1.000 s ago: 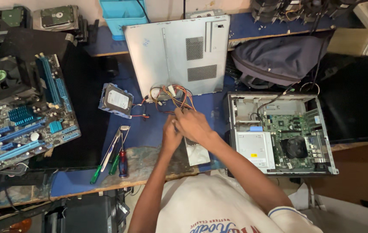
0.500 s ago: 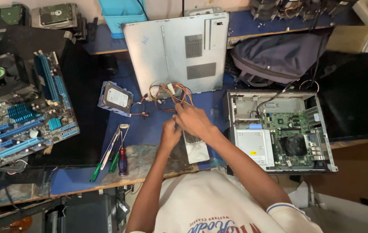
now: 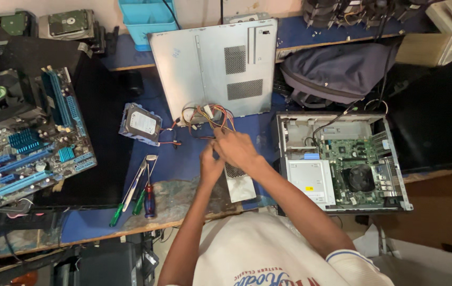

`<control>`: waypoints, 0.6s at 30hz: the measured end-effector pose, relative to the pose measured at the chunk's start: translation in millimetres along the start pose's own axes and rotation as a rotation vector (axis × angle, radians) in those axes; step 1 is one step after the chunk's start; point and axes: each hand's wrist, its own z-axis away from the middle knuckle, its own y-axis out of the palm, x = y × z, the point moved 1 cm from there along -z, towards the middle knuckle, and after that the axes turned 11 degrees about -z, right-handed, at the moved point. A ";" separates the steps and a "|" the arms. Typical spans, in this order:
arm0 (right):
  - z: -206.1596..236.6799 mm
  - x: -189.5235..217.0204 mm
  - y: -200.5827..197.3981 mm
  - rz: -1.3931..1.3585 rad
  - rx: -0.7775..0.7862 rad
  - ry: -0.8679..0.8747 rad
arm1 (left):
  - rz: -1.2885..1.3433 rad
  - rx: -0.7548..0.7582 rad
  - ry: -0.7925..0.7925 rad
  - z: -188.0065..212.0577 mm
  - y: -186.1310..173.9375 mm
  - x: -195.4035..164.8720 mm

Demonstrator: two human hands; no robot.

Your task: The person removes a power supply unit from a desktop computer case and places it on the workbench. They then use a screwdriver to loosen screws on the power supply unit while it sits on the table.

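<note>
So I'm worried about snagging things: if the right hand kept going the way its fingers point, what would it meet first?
The right hand points up and left into the bundle of coloured wires, which it seems to touch already. Beyond them lies the grey metal side panel. Depth is hard to judge from above.

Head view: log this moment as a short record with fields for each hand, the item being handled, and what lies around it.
left hand: left hand at the near side of the power supply, fingers curled on it
right hand: right hand over the wire bundle, grip not clear
item: grey power supply unit on the blue bench
left of hands: hard drive, screwdrivers, motherboard
right of hands: open computer case
behind: grey side panel, dark backpack
</note>
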 end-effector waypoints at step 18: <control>-0.9 -1.7 0.3 0.029 -0.014 -0.024 | -0.049 0.001 0.077 -4.4 6.1 15.0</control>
